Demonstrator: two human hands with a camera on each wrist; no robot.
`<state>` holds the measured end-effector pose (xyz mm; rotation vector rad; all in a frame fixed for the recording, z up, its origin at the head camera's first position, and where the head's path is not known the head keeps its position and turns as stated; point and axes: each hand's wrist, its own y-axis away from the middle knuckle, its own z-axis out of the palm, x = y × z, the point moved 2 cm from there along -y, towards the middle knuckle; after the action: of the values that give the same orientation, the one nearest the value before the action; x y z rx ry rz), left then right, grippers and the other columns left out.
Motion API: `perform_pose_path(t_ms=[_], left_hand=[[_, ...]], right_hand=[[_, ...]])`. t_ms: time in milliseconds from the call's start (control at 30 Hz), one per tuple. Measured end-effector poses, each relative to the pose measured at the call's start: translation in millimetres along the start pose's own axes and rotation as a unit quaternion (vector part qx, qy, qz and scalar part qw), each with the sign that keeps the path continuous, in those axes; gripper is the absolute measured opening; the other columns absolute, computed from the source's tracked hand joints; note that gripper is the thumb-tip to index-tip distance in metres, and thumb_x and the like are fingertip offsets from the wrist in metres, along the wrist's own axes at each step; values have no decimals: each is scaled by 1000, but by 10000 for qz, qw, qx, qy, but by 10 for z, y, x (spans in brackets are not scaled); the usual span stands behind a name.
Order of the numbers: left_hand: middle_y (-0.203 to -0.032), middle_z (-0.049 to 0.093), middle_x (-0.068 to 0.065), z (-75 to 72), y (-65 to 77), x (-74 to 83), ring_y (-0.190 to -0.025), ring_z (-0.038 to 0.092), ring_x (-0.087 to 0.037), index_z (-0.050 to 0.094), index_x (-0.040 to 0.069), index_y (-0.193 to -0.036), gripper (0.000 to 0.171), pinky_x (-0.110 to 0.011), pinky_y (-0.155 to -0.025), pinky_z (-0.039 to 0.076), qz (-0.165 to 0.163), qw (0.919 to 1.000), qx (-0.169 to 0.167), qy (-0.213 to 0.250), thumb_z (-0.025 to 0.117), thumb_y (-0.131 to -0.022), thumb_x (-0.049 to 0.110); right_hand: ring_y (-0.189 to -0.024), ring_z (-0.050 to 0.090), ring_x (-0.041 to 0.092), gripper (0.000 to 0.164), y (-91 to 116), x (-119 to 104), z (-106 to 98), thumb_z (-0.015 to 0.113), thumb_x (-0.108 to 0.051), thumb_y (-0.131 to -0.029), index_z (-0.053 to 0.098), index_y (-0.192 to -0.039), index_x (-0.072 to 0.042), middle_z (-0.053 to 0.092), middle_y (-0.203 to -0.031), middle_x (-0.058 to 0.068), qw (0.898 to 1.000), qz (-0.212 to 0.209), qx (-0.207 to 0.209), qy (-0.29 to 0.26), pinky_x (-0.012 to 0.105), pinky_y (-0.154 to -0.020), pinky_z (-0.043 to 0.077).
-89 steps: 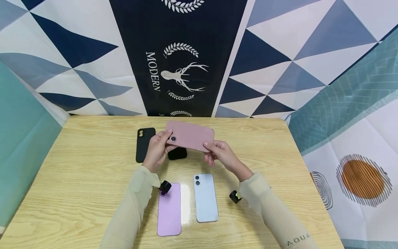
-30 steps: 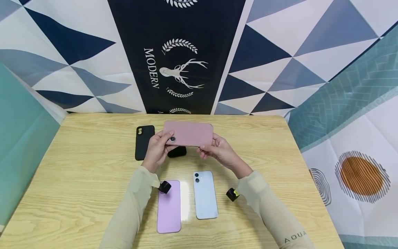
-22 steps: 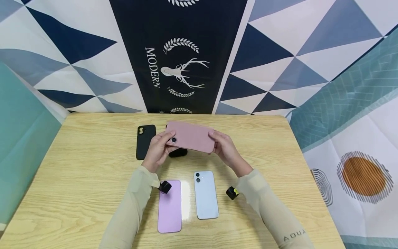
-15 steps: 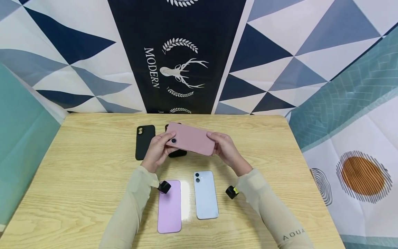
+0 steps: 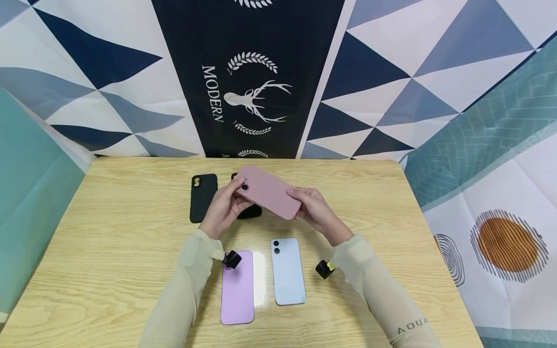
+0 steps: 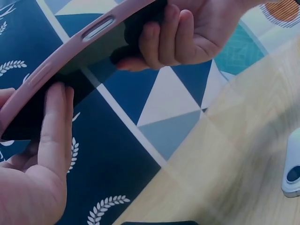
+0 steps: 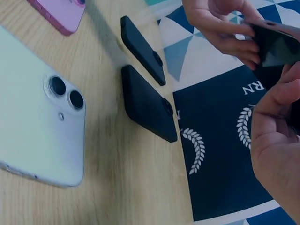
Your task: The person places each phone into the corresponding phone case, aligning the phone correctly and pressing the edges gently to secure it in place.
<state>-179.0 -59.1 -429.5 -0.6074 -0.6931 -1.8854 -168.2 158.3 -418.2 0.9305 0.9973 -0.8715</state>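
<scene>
A phone in a pink case (image 5: 270, 193) is held above the far half of the table, back upward and tilted down to the right. My left hand (image 5: 224, 208) grips its camera end, thumb on the back beside the lens. The other end is pinched by my right hand (image 5: 313, 209), thumb on top and fingers underneath. In the left wrist view, the pink rim (image 6: 35, 82) frames a dark glossy screen, with the left fingers (image 6: 52, 126) against it. Beneath the phone lies a black phone case (image 5: 250, 212), mostly hidden in the head view.
Another black phone case (image 5: 203, 199) lies left of the hidden one. Nearer the front are a purple phone (image 5: 237, 296), partly covered by the left wrist camera (image 5: 232, 259), and a pale blue phone (image 5: 289, 275). A patterned cloth wall (image 5: 256, 130) borders the table's far edge.
Over three seconds the right hand shifts its grip along the phone's end. The phone, tilted then levelled earlier, now slants more steeply, its right end lower. Things on the table stay put.
</scene>
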Motion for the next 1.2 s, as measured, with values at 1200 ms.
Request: perform_pose_path(t_ms=[1200], left_hand=[[-84,66,2,234,-56,-186,-71,63,-4,61,0,-99,12,-16,-66,53,318,9866,828,-1368,54,-90,0]], right_hand=[[-58,62,7,13,-51,53,203,43,-10,-96,54,-96,-5,68,-71,-3,9967,-579,270,-508,19,-55,53]])
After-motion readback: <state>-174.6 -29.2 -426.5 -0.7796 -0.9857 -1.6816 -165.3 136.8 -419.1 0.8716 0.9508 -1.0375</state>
